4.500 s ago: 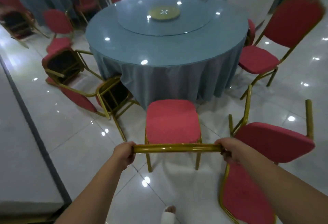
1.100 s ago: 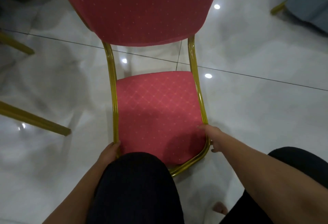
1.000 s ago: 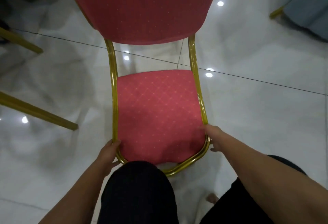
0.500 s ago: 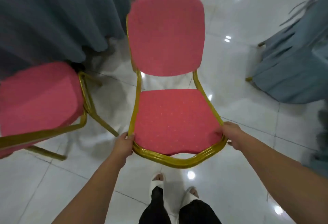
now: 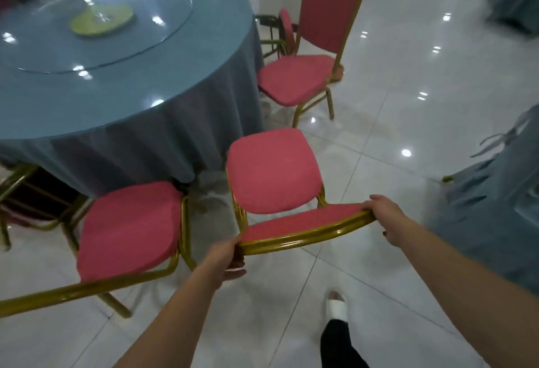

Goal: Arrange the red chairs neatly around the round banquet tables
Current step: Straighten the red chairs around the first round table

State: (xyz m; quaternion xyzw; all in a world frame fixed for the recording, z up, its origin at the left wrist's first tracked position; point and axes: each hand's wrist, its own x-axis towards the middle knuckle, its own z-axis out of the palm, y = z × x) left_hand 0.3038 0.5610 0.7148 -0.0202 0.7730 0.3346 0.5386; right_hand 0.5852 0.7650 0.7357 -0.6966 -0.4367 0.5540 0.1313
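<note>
I hold a red chair (image 5: 274, 169) with a gold frame by the top of its backrest. My left hand (image 5: 230, 256) grips the left corner of the backrest rim, my right hand (image 5: 385, 219) grips the right corner. Its seat faces up, close to the skirt of the round blue-clothed table (image 5: 122, 81). A second red chair (image 5: 131, 227) stands just to the left, seat towards the table. A third red chair (image 5: 306, 76) stands upright further round the table on the right.
An overturned chair frame (image 5: 32, 192) lies at the left by the table skirt. Another blue-draped table (image 5: 495, 207) hangs in at the right. A glass turntable (image 5: 102, 20) sits on the table top. My foot (image 5: 337, 306) is on the glossy tiled floor.
The view has lifted from the floor to the table. The chair I hold has come upright, and its seat is now near the table skirt beside the left chair.
</note>
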